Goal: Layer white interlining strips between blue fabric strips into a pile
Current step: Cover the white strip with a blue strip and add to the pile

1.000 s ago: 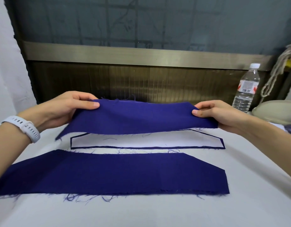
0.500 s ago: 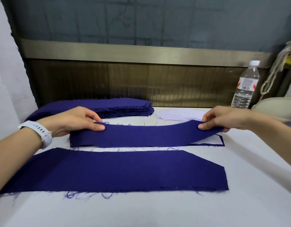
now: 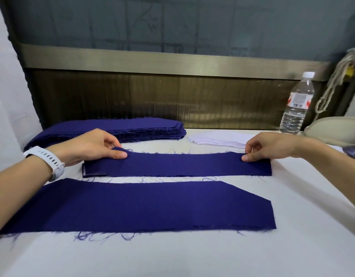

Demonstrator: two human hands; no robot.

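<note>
Pinching the blue strip (image 3: 176, 164) with left grip (image 3: 88, 148) and right grip (image 3: 272, 146); match edges to the pile (image 3: 85, 173) below; smooth flat.

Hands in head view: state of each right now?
Left hand: pinches the left end of the middle blue strip.
Right hand: pinches that strip's right end.

head-worn view, looking down, close tabletop (image 3: 292, 246)
</note>
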